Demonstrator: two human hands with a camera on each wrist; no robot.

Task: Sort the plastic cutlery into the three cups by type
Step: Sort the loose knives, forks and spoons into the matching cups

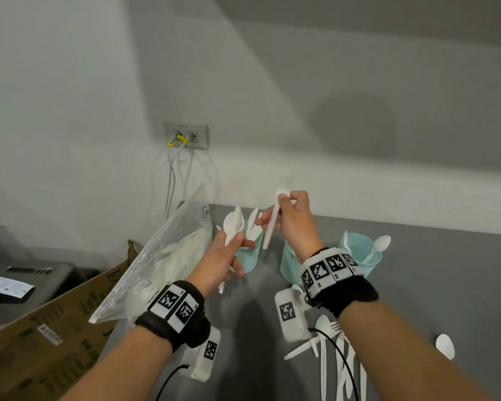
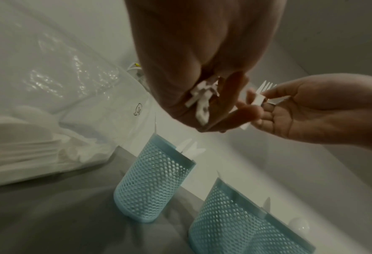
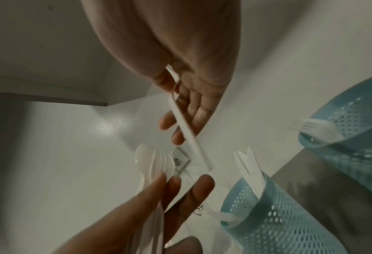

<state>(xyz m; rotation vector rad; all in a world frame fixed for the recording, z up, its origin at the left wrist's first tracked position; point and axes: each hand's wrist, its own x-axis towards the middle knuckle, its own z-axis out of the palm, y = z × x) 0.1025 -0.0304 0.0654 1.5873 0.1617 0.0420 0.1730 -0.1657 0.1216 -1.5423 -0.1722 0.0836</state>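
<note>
My left hand (image 1: 224, 254) grips stacked spoons (image 1: 234, 224) | right hand (image 1: 294, 224) pinches a fork (image 1: 275, 215) | risk: loose pinch lets fork drop beside middle cup (image 1: 290, 263).

we saw three cups in a row on the table (image 1: 446, 285), near the wall: the left cup (image 1: 250, 256) held knives, the middle cup (image 1: 289, 264) sat behind our right hand (image 1: 294, 224), the right cup (image 1: 365, 250) held a spoon. a bag (image 1: 162, 261) lay left; loose cutlery (image 1: 333, 351) lay nearer us, right.
</note>
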